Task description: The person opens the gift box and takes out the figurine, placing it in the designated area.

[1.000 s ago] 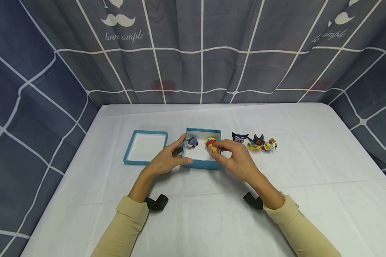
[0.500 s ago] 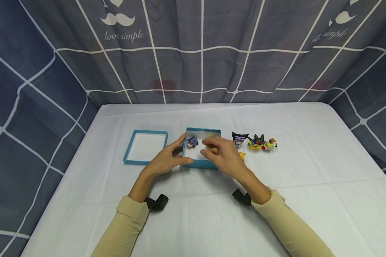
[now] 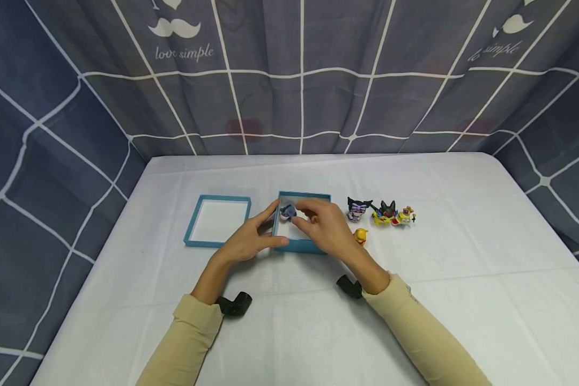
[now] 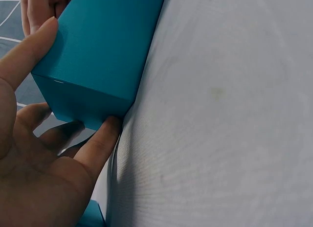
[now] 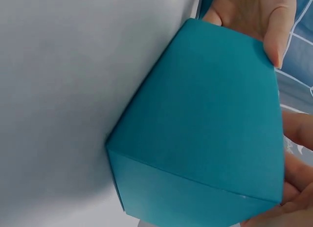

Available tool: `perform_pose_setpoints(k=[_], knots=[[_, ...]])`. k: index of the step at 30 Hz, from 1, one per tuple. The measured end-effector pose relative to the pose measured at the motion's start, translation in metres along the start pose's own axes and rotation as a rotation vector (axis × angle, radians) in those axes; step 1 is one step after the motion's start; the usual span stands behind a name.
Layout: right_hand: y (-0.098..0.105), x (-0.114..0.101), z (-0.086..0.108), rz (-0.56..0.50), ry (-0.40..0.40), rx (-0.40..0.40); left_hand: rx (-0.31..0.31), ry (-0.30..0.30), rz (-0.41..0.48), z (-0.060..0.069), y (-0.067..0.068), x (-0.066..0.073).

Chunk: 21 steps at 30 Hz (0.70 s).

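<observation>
A teal box (image 3: 305, 246) with a white inside stands on the white table. My left hand (image 3: 248, 239) grips its near left corner, thumb along the front and fingers at the left side, as the left wrist view also shows. Inside the box, on the left, lies a small blue-grey donkey figurine (image 3: 287, 212). My right hand (image 3: 325, 225) reaches over the box's right wall, its thumb and forefinger tips at the donkey's right side. Whether they pinch anything is unclear. The red-topped tan figurine is hidden by this hand. In the right wrist view the box (image 5: 205, 109) blocks the fingertips.
The teal-rimmed lid (image 3: 217, 221) lies left of the box. A small yellow figurine (image 3: 360, 236) stands beside my right wrist. Farther right are a black-and-purple figurine (image 3: 357, 209), a black-eared figurine (image 3: 386, 213) and a yellow-and-red figurine (image 3: 405, 216). A grey curtain (image 3: 270, 96) hangs behind.
My right hand has moved left inside the box, from the red-topped tan figurine toward the donkey figurine. The yellow figurine has come into view behind it. My left hand stays on the box.
</observation>
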State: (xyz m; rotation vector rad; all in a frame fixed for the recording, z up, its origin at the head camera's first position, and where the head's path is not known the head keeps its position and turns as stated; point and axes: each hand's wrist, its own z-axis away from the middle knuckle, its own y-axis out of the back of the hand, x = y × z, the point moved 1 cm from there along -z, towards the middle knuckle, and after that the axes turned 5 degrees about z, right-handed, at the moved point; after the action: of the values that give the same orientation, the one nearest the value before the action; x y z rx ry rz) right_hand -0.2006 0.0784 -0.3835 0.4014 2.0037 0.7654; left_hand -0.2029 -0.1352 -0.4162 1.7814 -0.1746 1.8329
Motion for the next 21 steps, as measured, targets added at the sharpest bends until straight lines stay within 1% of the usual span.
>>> perform_pose_setpoints(k=[4,7,12,16,21], knots=[[-0.004,0.002,-0.006,0.031,-0.024,-0.016,-0.001,-0.001,0.010,0.000,-0.001,-0.001],[-0.007,0.003,-0.011,0.050,-0.053,-0.046,-0.002,-0.001,0.029,0.000,-0.001,-0.001],[-0.011,0.002,-0.019,0.066,-0.058,-0.099,-0.003,0.000,0.048,0.002,0.000,-0.001],[-0.014,0.001,-0.024,0.092,-0.060,-0.117,-0.005,0.002,0.048,0.003,0.000,-0.001],[-0.017,0.003,-0.028,0.106,-0.098,-0.131,-0.008,0.009,0.044,0.002,-0.001,0.000]])
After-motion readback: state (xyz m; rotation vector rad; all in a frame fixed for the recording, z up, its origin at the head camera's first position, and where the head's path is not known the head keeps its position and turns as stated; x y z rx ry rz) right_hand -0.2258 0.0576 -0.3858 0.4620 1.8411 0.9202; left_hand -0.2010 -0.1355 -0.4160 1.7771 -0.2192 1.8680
